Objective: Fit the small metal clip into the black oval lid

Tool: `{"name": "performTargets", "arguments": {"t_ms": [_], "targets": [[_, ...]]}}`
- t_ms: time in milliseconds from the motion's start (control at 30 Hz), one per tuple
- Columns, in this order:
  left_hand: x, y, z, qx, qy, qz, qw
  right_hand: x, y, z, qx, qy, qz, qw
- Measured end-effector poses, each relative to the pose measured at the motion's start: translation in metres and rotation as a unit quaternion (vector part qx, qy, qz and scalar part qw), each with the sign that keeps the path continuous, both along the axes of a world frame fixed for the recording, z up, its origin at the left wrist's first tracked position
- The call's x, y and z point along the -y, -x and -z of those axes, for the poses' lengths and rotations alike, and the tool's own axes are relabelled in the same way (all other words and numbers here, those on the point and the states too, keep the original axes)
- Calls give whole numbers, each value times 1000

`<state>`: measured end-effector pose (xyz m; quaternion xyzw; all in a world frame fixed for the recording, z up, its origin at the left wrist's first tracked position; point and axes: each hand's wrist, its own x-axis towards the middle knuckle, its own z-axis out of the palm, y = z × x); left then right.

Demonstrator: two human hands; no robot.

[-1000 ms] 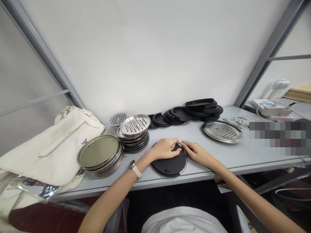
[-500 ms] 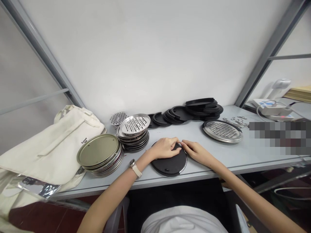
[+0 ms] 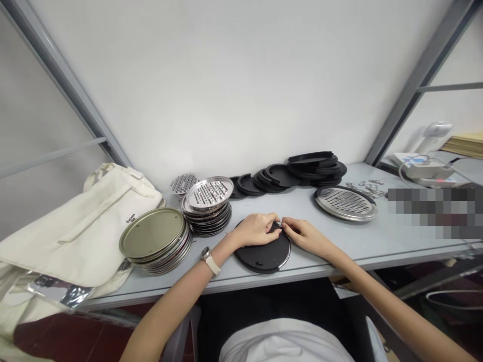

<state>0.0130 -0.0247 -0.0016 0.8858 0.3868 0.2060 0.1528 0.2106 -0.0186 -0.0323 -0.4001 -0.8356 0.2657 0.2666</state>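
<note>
A round black plastic holder (image 3: 260, 256) lies flat near the table's front edge, with a shiny metal rim showing along its right side. My left hand (image 3: 258, 230) rests across the top of it, thumb and fingers closed around its far right edge. At that same edge my right hand (image 3: 304, 236) pinches a small shiny metal piece (image 3: 279, 224), mostly hidden by the fingertips. To the right, a slotted metal grater plate (image 3: 345, 202) sits with a black rim around its far side.
Left of my hands stand a stack of grater plates (image 3: 210, 195) and a stack topped by an olive round plate (image 3: 153, 232). Black holders (image 3: 283, 176) are heaped against the wall. Small metal clips (image 3: 368, 188) lie at right. A cream bag (image 3: 83, 226) covers the left end.
My right fingers have shifted very slightly at the holder's edge. My left hand and the black holder stay in place.
</note>
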Motion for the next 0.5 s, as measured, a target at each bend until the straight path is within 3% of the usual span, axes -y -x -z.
{"name": "performTargets", "arguments": {"t_ms": [500], "targets": [[3,-1,-4,-15,12,-8,1000,2,1,-6,-6,10,-5,1000]]}}
